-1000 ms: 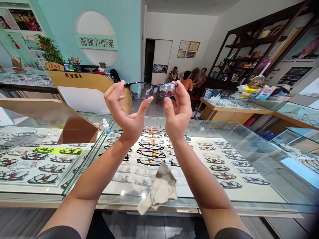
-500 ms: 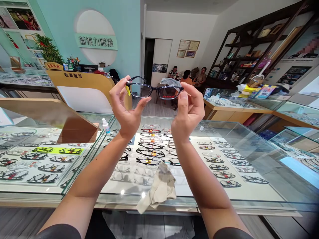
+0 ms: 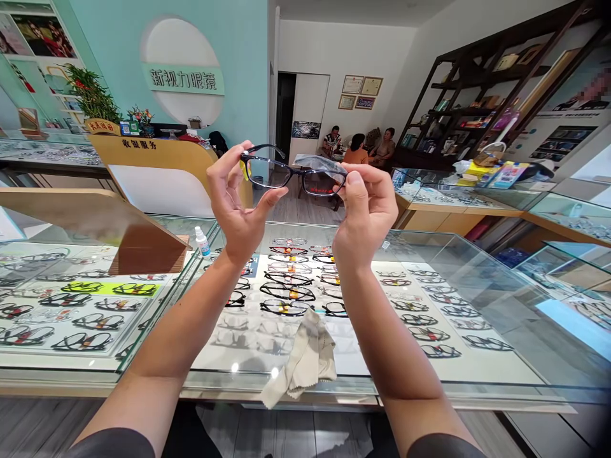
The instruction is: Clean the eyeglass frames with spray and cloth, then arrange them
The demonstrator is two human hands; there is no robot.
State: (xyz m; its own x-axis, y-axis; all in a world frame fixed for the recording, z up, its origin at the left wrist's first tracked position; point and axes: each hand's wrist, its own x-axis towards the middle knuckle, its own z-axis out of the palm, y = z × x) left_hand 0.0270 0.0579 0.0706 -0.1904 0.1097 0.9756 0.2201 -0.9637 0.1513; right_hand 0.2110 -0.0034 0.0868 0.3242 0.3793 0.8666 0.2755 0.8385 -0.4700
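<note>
A pair of dark-framed glasses [image 3: 292, 173] is held up above the glass counter, its lenses side by side and tilted slightly down to the right. My left hand [image 3: 243, 203] pinches the left end of the frame near the hinge, with the thumb below the lens. At the right end, my right hand [image 3: 365, 207] grips the frame between thumb and fingers. Red lettering shows on the right lens. Below the hands, a beige cloth [image 3: 310, 356] lies crumpled on the counter's front part. A small white bottle [image 3: 202, 242] stands on the glass at the left.
The glass display counter [image 3: 429, 375] holds many eyeglass frames in rows. A wooden-edged panel [image 3: 95, 216] stands on the left. Beyond are a yellow reception desk [image 3: 167, 152], several seated people [image 3: 358, 149] and dark shelves [image 3: 458, 95]. More display cases are at the right.
The right end of the glasses has dipped and turned slightly. My right hand has shifted a little to the right, and my left hand slightly up and left.
</note>
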